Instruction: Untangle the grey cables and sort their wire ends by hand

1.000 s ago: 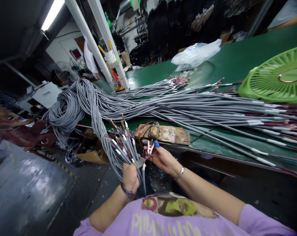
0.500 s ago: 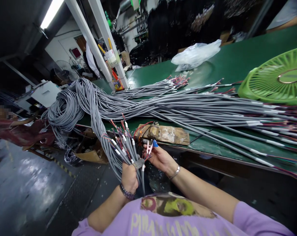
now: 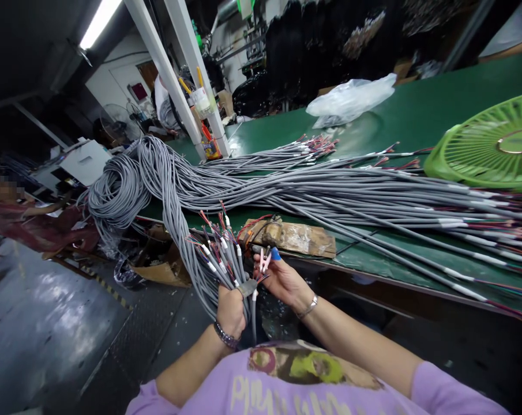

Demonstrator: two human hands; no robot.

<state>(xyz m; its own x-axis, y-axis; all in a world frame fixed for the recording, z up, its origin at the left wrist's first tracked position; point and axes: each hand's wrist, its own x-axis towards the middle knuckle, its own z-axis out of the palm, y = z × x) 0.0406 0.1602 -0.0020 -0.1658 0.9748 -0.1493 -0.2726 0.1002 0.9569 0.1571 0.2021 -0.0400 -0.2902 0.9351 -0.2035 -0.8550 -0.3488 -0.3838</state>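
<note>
Grey cables (image 3: 209, 271) with white-banded, coloured wire ends stand up in a bunch at the lower middle, and my left hand (image 3: 231, 311) is closed around them. A grey wrapping covers its thumb. My right hand (image 3: 284, 282), just to the right, has a blue-covered fingertip and pinches a small pink-and-white clip-like tool (image 3: 265, 262) beside the wire ends. Behind it, a wooden board (image 3: 308, 239) with a taped block and dark and red leads lies at the table edge.
Long grey cables (image 3: 321, 193) cover the green table (image 3: 434, 109). A green fan (image 3: 485, 144) is at right, a plastic bag (image 3: 351, 101) behind. White posts (image 3: 187, 75) rise at the back. A person (image 3: 31, 227) sits far left, near an open carton (image 3: 165, 271).
The view has shifted slightly, so the scene sits a little further right. Both hands keep nearly the same pose and hold the same things.
</note>
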